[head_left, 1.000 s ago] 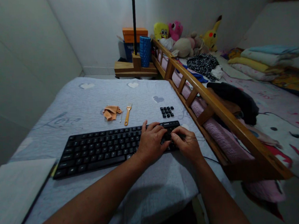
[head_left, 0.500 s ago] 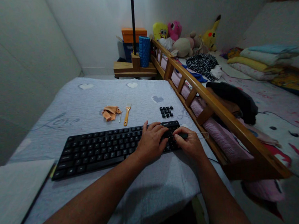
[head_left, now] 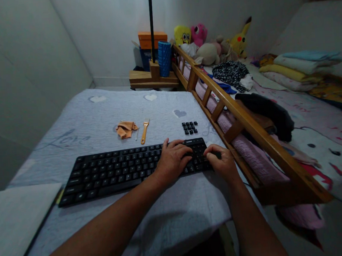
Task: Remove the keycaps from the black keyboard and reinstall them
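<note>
A black keyboard point(head_left: 109, 173) lies across the cloth-covered surface before me. My left hand point(head_left: 173, 159) rests over its right part, fingers spread and thumb apart from them, touching the keys. At the number pad's right edge is my right hand point(head_left: 222, 161), thumb and fingers pinched round the dark handle of what looks like a wire keycap puller; its wire loop is faint and blurred beyond the hand. Several loose black keycaps point(head_left: 190, 127) lie in rows behind the keyboard. Farther left are a brush point(head_left: 144, 132) with a yellow handle, a cotton swab point(head_left: 137, 134) and a crumpled orange cloth point(head_left: 126, 129).
A wooden bed rail point(head_left: 231, 107) runs close along the right side, with clothes and bedding beyond it. A flat white board-like item point(head_left: 21, 222) lies at the front left. At the back stand a black pole point(head_left: 151, 23) and a blue foam roller point(head_left: 165, 59).
My right hand has moved slightly right, away from my left hand, with the puller still in it. More of the number pad shows between the hands. My left hand has barely moved.
</note>
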{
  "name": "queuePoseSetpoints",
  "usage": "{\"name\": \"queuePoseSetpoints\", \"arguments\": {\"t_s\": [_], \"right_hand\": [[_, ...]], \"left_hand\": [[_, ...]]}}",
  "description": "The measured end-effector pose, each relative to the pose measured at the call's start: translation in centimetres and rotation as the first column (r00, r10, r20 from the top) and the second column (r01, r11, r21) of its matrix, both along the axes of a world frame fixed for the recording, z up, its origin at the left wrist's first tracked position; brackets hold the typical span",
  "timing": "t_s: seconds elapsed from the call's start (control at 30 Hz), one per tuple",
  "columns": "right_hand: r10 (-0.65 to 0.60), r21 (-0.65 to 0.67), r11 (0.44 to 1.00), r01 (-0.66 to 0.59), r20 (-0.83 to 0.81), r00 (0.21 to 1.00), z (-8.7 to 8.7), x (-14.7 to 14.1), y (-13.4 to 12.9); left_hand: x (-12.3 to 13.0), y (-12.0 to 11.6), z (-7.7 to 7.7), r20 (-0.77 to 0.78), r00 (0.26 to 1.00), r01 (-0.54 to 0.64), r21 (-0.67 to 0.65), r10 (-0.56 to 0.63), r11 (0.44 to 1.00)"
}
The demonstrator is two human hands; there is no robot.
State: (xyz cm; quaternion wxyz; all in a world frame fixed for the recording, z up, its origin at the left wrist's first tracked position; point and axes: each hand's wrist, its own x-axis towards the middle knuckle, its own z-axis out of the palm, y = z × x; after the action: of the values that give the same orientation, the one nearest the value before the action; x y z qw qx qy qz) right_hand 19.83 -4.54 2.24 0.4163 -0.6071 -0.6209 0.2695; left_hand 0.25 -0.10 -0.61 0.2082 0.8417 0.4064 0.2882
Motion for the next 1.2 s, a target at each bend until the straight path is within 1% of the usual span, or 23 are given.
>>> {"name": "queuePoseSetpoints", "arguments": {"t_s": [0.1, 0.17, 0.27, 0.37, 0.43, 0.53, 0.8, 0.9, 0.97, 1.07, 1.2], "right_hand": [[-0.006, 0.095, 0.996, 0.000, 0.062, 0.998, 0.7, 0.8, -0.1], [0.036, 0.138, 0.989, -0.055, 0.140, 0.990, 1.2, 1.1, -0.1], [0.163, 0.089, 0.978, -0.188, 0.234, 0.959, 1.4, 0.7, 0.2], [0.251, 0.017, 0.963, -0.267, 0.286, 0.925, 0.8, 0.1, 0.7], [0.266, 0.000, 0.960, -0.280, 0.305, 0.914, 0.3, -0.3, 1.0], [0.263, 0.008, 0.960, -0.280, 0.315, 0.912, -0.2, -0.4, 1.5], [0.279, 0.019, 0.953, -0.302, 0.333, 0.901, -0.6, -0.6, 1.9], [0.235, 0.019, 0.966, -0.257, 0.337, 0.912, -0.2, -0.1, 2.7], [0.173, -0.003, 0.983, -0.184, 0.352, 0.920, 0.1, 0.7, 4.0], [0.028, -0.101, 0.995, 0.011, 0.375, 0.926, 0.3, 2.0, 6.9], [-0.126, -0.106, 0.975, 0.194, 0.457, 0.880, -0.6, 3.0, 10.9]], "left_hand": [[0.0, 0.1, -0.1, 0.020, 1.000, -0.015, -0.002, 0.015, 1.000], [0.0, 0.0, 0.0, 0.034, 0.999, -0.024, -0.003, 0.024, 1.000], [0.0, 0.0, 0.2, 0.049, 0.998, -0.035, -0.011, 0.036, 0.999], [0.0, 0.0, 0.3, 0.048, 0.998, -0.039, -0.015, 0.040, 0.999], [-0.1, 0.0, 0.2, 0.049, 0.998, -0.036, -0.009, 0.036, 0.999], [-0.1, 0.0, -0.1, 0.051, 0.998, -0.024, 0.009, 0.024, 1.000], [-0.1, 0.0, 0.1, 0.054, 0.998, -0.029, -0.010, 0.030, 1.000], [-0.1, -0.1, 0.1, 0.070, 0.996, -0.060, -0.005, 0.060, 0.998], [0.0, -0.2, 0.0, 0.072, 0.995, -0.070, 0.005, 0.070, 0.998], [0.0, -0.3, -0.2, 0.030, 0.998, -0.056, 0.019, 0.056, 0.998], [0.0, -0.3, -0.5, -0.024, 0.999, -0.042, 0.027, 0.043, 0.999]]}}
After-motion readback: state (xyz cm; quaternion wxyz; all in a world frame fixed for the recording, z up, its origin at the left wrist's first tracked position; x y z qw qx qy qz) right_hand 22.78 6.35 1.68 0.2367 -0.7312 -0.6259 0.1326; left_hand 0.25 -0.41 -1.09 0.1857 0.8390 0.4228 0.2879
